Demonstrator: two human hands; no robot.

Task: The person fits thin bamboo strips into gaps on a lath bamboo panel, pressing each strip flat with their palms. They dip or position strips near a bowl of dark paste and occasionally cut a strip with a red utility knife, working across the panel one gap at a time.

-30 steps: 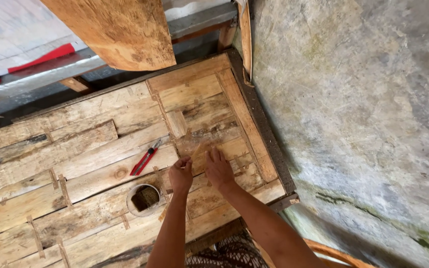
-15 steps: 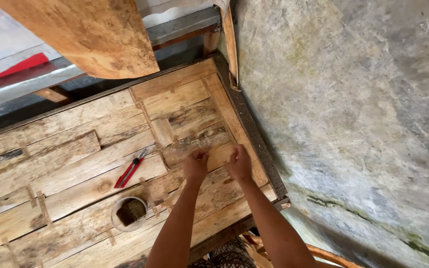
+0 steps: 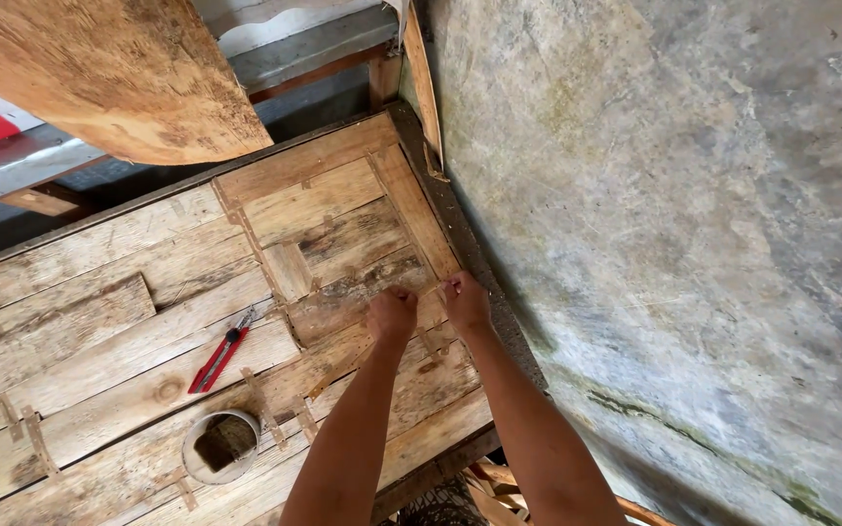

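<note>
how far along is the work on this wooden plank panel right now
Mostly assembled: the weathered wooden plank panel already carries thin wooden cross strips. In hand: the left hand and right hand pinch a thin pale strip near the panel's right edge. The red-handled pliers lie unused. What is left cannot be told.

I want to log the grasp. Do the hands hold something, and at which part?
Both hands, left and right, pinch a thin pale strip stretched between them over the wooden boards, each seemingly near one end. What it is cannot be told.
</note>
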